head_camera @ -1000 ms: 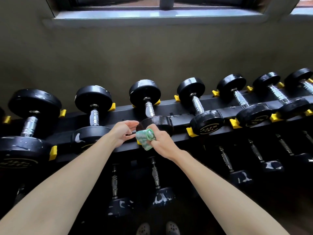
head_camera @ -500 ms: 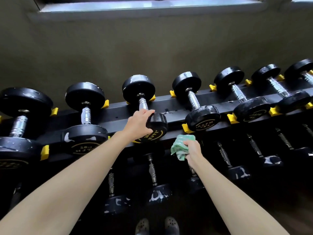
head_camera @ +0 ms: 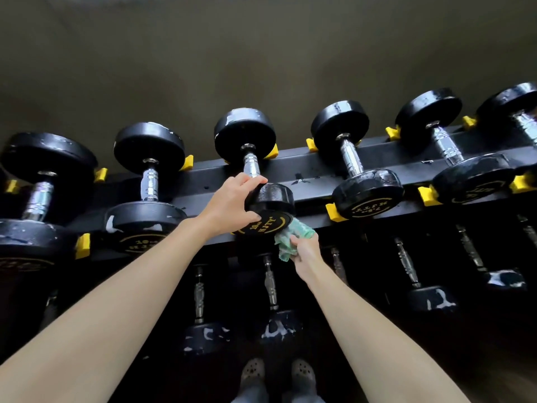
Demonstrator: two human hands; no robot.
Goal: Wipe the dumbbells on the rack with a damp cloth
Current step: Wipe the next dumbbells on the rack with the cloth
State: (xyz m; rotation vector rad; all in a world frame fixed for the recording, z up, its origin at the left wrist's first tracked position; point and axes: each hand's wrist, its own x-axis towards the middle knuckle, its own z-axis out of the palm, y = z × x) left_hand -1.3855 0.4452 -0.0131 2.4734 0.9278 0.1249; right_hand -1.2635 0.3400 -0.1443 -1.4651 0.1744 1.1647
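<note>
- Your left hand wraps the near head of the middle dumbbell on the top rail of the rack, fingers curled over it.
- The green cloth touches that head's lower right edge. You look mid-wipe, and next it likely needs a sweep round the rim.
- Your right hand pinches the cloth, fingers closed on it.

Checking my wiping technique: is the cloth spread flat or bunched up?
Bunched up: the cloth sits crumpled in the right hand, against the dumbbell.
</note>
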